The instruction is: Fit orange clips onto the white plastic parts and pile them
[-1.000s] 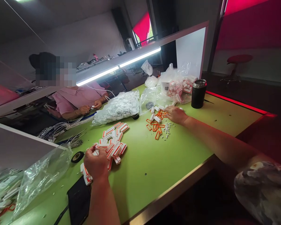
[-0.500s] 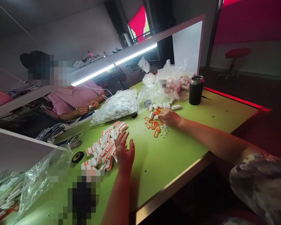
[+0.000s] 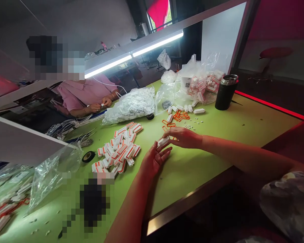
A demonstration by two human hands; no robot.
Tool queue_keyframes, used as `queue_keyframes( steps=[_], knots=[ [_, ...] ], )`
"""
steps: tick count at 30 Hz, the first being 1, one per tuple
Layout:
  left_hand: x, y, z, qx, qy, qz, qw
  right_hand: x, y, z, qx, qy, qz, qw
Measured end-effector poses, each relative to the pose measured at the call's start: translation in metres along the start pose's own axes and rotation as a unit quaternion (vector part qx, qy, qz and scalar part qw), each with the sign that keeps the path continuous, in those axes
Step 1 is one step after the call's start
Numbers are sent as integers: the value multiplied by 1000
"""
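My right hand (image 3: 182, 137) pinches a small white connector housing (image 3: 163, 142) and holds it over my left hand (image 3: 154, 158), whose palm faces up with the fingers spread just under the part. Both hands hover above the green table (image 3: 218, 135). A pile of white connectors with orange clips (image 3: 119, 150) lies to the left of my left hand. Loose orange clips (image 3: 179, 116) and several plain white housings (image 3: 184, 108) lie beyond my right hand, with tiny white bits (image 3: 190, 127) scattered nearby.
A black tumbler (image 3: 226, 91) stands at the far right, next to clear bags of parts (image 3: 201, 84) and a bag of white pieces (image 3: 130, 106). A tape roll (image 3: 88, 156) and a crumpled bag (image 3: 53, 173) lie at the left. Across the table a person in pink handles wires (image 3: 68, 126).
My right hand left the orange clips and drew back toward me with a white housing. My left hand moved right from the pile and turned palm up beneath it.
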State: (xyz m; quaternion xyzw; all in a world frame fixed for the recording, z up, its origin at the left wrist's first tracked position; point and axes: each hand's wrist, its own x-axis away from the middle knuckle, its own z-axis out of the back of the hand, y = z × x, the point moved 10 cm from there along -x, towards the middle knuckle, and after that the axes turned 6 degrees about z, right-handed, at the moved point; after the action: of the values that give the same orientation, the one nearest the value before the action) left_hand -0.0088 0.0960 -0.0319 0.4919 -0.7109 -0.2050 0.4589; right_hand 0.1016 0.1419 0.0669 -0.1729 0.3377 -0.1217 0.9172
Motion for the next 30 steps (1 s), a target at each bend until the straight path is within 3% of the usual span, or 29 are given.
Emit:
queue_keyframes(
  steps=[3,7,9,13,17,24,27,30],
  knots=[
    [-1,1,4,8,14,-9,1000,-1,-1,3,-55,12,-2,998],
    [-2,1,11,33,46,-12,998,4,37,29,-59,82,-64,993],
    [-2,2,14,46,55,-12,997,7,59,36,1,66,-109,992],
    [-2,5,18,61,71,-19,995,16,90,36,137,-27,-198,970],
    [0,8,21,66,89,-21,994,21,95,27,194,-95,-222,951],
    [-2,5,22,61,76,-12,995,20,97,12,249,-148,-223,931],
    [-1,7,21,57,72,-12,996,20,96,17,254,-141,-231,928],
    [2,9,21,64,78,-9,995,17,90,33,261,-91,-236,932]
  ],
)
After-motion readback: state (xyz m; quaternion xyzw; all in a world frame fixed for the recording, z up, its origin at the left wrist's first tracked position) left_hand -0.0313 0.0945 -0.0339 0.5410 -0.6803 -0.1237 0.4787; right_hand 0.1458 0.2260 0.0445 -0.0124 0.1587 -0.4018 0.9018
